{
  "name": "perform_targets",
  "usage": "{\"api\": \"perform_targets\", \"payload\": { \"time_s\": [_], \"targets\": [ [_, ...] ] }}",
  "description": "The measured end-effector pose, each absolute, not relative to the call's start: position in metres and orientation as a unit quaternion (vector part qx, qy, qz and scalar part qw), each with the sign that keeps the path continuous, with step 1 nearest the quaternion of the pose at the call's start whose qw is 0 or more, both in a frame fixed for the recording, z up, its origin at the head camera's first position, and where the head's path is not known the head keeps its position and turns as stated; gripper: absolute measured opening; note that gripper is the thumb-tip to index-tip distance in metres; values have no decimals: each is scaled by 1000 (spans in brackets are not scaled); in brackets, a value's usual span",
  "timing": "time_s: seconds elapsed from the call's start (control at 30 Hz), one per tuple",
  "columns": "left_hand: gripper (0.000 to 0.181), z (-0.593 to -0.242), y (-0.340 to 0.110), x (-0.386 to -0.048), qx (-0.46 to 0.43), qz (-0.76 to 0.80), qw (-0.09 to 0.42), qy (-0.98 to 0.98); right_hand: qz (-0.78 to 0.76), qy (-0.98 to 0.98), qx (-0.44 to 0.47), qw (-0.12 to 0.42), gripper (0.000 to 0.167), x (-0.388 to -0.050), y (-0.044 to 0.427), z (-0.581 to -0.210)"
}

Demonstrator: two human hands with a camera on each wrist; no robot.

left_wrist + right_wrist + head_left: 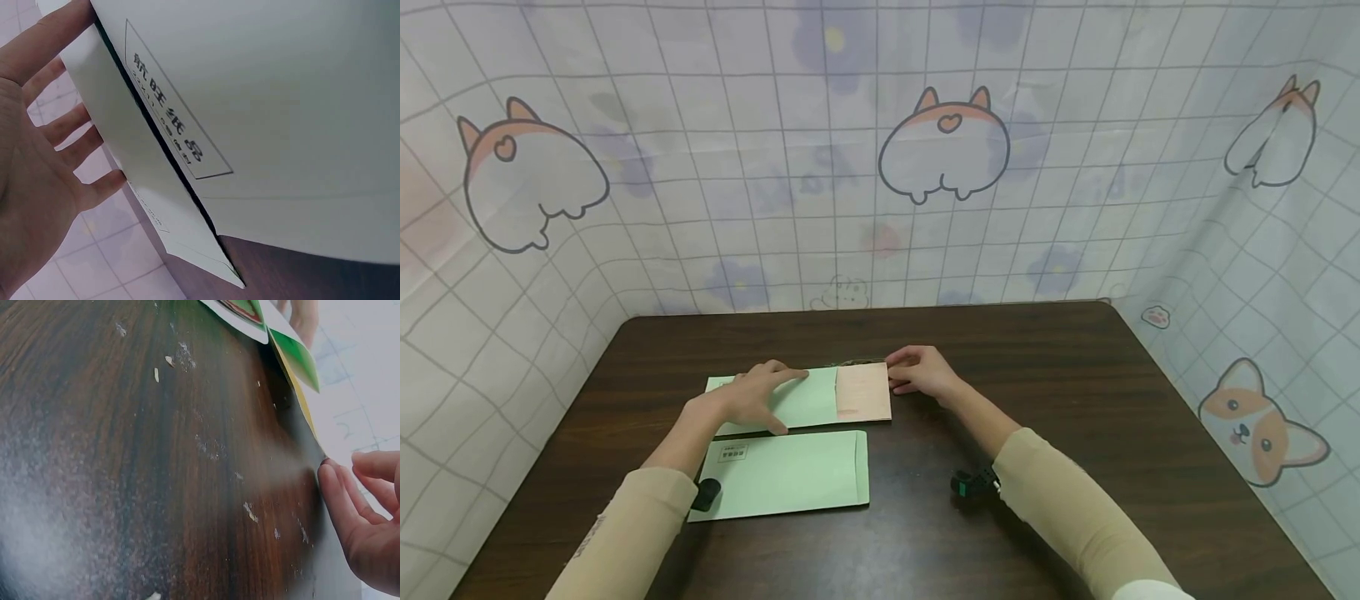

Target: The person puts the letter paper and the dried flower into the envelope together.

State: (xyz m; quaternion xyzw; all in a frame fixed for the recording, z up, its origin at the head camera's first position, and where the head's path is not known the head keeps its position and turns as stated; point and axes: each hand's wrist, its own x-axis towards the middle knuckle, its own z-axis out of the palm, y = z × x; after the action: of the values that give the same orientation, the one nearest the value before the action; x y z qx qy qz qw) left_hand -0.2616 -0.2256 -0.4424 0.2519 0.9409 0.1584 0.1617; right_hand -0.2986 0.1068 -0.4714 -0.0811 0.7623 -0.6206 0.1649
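Observation:
My left hand (747, 398) lies across the farther pale green envelope (805, 393), fingers spread and thumb at its near edge. From this envelope's right end sticks out a peach-coloured card (862, 390). My right hand (925, 372) is at the card's far right corner, its fingertips pinching the edge; in the right wrist view, the thumb and a finger (334, 478) meet the card's end. A second pale green envelope (790, 475) with a boxed printed label lies nearer to me, below the left hand. The left wrist view shows both envelopes, the printed one (300, 125) in front.
The dark wooden table (1000, 350) is bounded by a white gridded wall cloth (850, 208) with cartoon dogs. A black wrist device (973, 483) sits by my right sleeve. Small pale flecks (184, 356) dot the tabletop. Something thin and patterned shows at the card's far edge.

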Motion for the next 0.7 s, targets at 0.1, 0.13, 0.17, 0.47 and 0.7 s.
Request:
{"api": "perform_targets", "payload": {
  "time_s": [0.1, 0.13, 0.17, 0.47, 0.7],
  "targets": [
    [93, -443, -226, -262, 253, 158, 161, 941, -621, 761, -85, 169, 27, -298, 105, -471],
    [93, -443, -226, -262, 254, 158, 160, 941, -620, 761, -86, 170, 27, -298, 105, -470],
    [93, -443, -227, -262, 253, 158, 160, 941, -620, 760, -88, 172, 28, -298, 104, -470],
    [93, -443, -228, -264, 257, 155, 159, 941, -628, 751, -92, 180, 30, -300, 99, -470],
    [95, -443, -227, -264, 251, 156, 165, 941, -638, 740, -99, 188, 30, -299, 92, -472]
  ]
}}
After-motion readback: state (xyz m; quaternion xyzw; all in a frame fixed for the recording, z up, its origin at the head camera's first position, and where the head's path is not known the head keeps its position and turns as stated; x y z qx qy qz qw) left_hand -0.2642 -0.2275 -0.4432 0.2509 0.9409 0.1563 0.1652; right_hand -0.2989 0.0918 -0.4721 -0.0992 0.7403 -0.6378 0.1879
